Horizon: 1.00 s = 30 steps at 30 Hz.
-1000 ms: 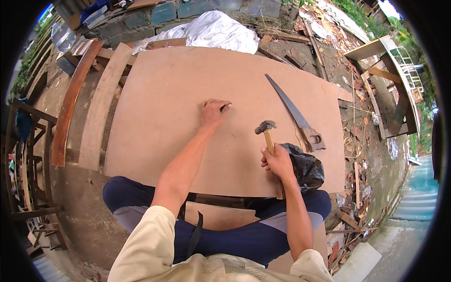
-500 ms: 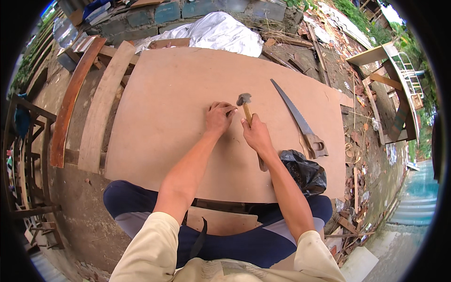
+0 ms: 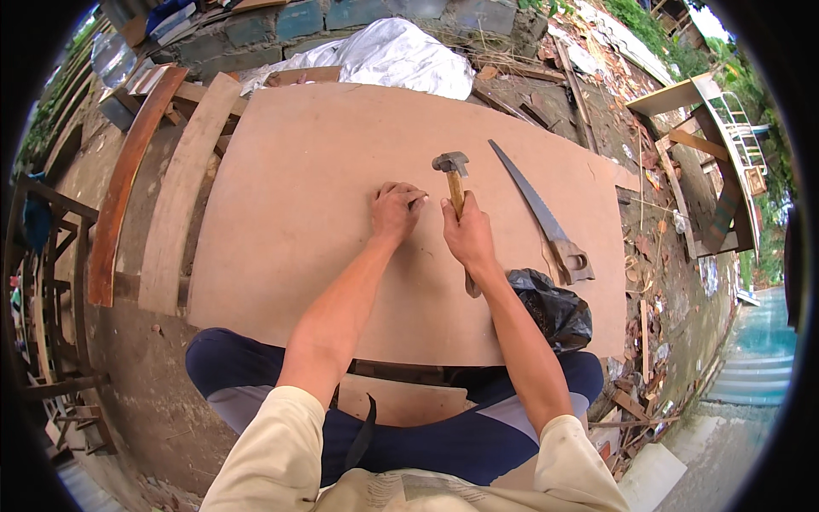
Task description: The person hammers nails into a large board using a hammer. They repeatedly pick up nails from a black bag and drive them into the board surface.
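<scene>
My right hand (image 3: 468, 232) is wrapped round the wooden handle of a claw hammer (image 3: 455, 183). The metal head points away from me, and the lower end of the handle shows beneath my wrist. Just left of the hammer, my left hand (image 3: 397, 213) is closed in a pinch over the board. Whatever sits between those fingertips is too small to name. Both hands are above a large brown wooden board (image 3: 290, 222) in front of my crossed legs. To the right on it lie a handsaw (image 3: 546, 220) with a wooden grip and a black plastic bag (image 3: 553, 311).
Two long planks, one reddish brown (image 3: 132, 188) and one pale (image 3: 186, 200), lie left of the board. A white sheet (image 3: 401, 58) is heaped beyond its far edge, before a block wall (image 3: 303, 24). Wood scraps litter the right side, near an overturned table (image 3: 717, 162).
The hammer head has swung up and turned, so it now lies sideways. My right hand has shifted slightly; the left keeps its pinch almost in place.
</scene>
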Tool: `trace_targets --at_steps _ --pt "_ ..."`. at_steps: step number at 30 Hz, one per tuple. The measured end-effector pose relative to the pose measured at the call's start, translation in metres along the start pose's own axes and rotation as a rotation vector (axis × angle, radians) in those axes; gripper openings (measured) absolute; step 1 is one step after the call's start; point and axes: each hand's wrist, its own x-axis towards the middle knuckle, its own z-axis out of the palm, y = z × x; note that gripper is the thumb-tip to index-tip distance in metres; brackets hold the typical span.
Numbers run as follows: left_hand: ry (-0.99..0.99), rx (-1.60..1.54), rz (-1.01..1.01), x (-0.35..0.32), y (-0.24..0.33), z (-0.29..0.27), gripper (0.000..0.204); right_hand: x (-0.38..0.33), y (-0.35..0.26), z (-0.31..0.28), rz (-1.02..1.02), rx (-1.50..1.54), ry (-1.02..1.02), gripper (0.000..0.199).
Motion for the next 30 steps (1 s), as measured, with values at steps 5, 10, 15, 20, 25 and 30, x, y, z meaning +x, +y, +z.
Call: trace_targets --at_steps 5,10,15,20,25,30 --pt "0.002 0.036 0.020 0.001 0.005 0.007 0.012 0.017 0.033 0.006 0.028 -0.159 -0.077 0.034" --pt "0.020 0.024 0.018 -0.001 0.003 0.003 0.012 0.006 0.026 0.010 -0.056 -0.117 -0.069 0.032" --pt "0.022 0.036 0.018 -0.003 0.005 -0.002 0.012 0.006 0.012 0.005 0.038 -0.047 -0.041 0.037" --pt "0.017 0.015 -0.010 0.004 0.018 0.003 0.011 0.007 0.048 0.009 -0.031 -0.168 -0.053 0.033" --pt "0.026 0.037 0.006 -0.002 0.001 0.001 0.011 0.001 0.011 0.007 -0.013 -0.021 0.007 0.033" --pt "0.007 0.028 0.019 -0.002 0.007 0.003 0.011 0.014 0.033 0.005 0.084 -0.151 -0.092 0.035"
